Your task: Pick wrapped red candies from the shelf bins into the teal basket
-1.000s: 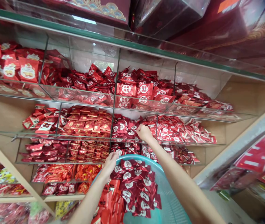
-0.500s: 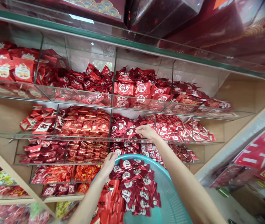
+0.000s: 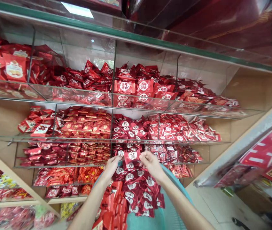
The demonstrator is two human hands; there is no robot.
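Above a turquoise plastic basket (image 3: 174,179), my right hand (image 3: 151,164) pinches a small red wrapped packet (image 3: 132,155) with a white round label by its right edge. My left hand (image 3: 112,166) is closed at the basket's far rim, its fingers partly hidden. Inside the basket, dark red packets (image 3: 140,190) with white labels lie in overlapping rows. Bright red packets (image 3: 112,204) fill its left part, beside my left forearm. Just beyond my hands, similar dark red packets (image 3: 128,129) are heaped in a shelf compartment.
Glass-fronted shelves (image 3: 83,139) with dividers hold many red packets. A thick green-edged glass shelf (image 3: 136,35) runs across the top, with large dark red boxes above. A wooden side panel (image 3: 222,140) and the tiled floor (image 3: 212,204) are at the right.
My right hand has come down from the shelf compartment to above the basket, now with a red packet in its fingers. My left hand stays at the rim.
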